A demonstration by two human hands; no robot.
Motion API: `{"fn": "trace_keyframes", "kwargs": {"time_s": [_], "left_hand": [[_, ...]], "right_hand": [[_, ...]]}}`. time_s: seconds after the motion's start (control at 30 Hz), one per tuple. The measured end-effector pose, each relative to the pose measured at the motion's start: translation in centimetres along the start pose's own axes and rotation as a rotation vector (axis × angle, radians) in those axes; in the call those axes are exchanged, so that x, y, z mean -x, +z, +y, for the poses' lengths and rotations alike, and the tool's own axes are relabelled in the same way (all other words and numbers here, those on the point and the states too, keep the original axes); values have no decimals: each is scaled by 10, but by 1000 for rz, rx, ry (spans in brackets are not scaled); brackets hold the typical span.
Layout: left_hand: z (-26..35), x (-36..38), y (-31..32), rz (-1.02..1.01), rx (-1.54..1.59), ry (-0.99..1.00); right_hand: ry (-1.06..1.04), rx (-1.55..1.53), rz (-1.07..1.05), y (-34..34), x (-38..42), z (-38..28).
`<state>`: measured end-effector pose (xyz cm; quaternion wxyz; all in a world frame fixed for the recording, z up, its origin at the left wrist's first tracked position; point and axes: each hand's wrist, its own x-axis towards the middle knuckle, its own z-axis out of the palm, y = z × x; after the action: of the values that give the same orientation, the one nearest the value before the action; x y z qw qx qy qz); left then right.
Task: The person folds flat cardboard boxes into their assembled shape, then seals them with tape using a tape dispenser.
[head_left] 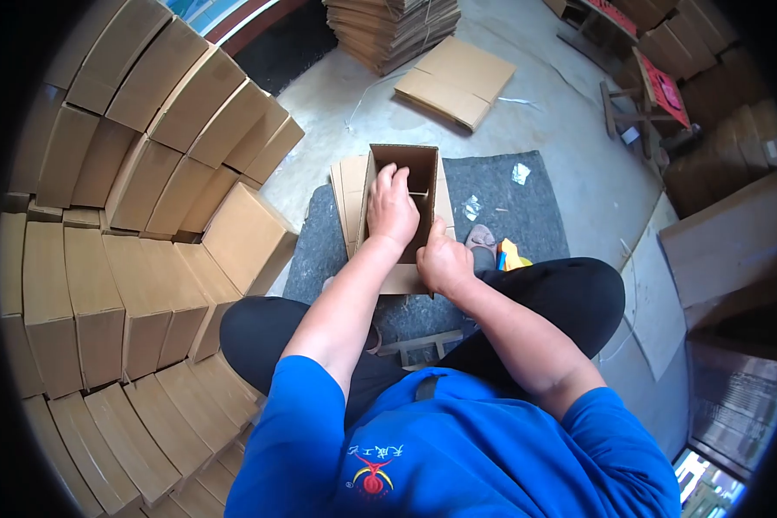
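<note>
An open cardboard box (419, 159) stands upright between my knees, its opening facing me. My left hand (392, 209) reaches into the opening by the left wall, fingers apart and slightly bent, with nothing visible in them. Fingers of my right hand (446, 262) are closed round the box's right wall at the near corner. A near flap (401, 281) folds outward below the hands. Flat cardboard pieces (347, 192) lie under and beside the box. Much of the box's inside is shadowed or hidden by my left hand.
Stacked cardboard boxes (95, 293) rise along the left. Ahead are flat cartons (457, 79) on the floor and a tall flattened-carton stack (393, 30). A dark mat (518, 216) lies beneath, with a yellow item (511, 256) by my foot. A wooden stool (656, 91) stands at right.
</note>
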<state>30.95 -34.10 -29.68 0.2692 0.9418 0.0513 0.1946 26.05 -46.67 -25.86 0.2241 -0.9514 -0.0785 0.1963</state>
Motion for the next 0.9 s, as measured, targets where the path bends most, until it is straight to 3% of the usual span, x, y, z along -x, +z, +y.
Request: {"fn": "trace_keyframes", "kwargs": {"time_s": [0.07, 0.13, 0.23, 0.33, 0.37, 0.5, 0.57, 0.6, 0.67, 0.77, 0.87, 0.9], "left_hand": [[11, -45, -11, 3, -91, 191], [2, -63, 1, -97, -254, 250], [11, -46, -6, -277, -350, 116], [1, -12, 13, -193, -393, 80], [-1, -4, 14, -307, -427, 48], [-16, 10, 23, -385, -413, 60], [-7, -4, 17, -571, -430, 13], [-2, -9, 11, -547, -453, 40], [46, -56, -53, -1041, -248, -307], [18, -24, -78, -63, -247, 144], [-38, 16, -62, -210, 145, -265], [-42, 22, -60, -357, 488, -532]], "right_hand": [[9, -6, -9, -1, -1, 0], [1, -12, 5, -2, -2, 2], [10, -5, -24, -4, -7, 5], [2, -31, -22, -2, -3, 2], [33, -43, -39, -9, -6, -1], [3, -55, -9, -9, -9, 2], [36, -38, -3, -9, -15, 6], [54, -37, -39, -17, -16, 4], [60, -40, -44, -22, -17, 7], [50, -56, -26, -24, -19, 10], [16, -58, -17, -25, -22, 11], [-10, -8, -39, -28, -22, 10]]}}
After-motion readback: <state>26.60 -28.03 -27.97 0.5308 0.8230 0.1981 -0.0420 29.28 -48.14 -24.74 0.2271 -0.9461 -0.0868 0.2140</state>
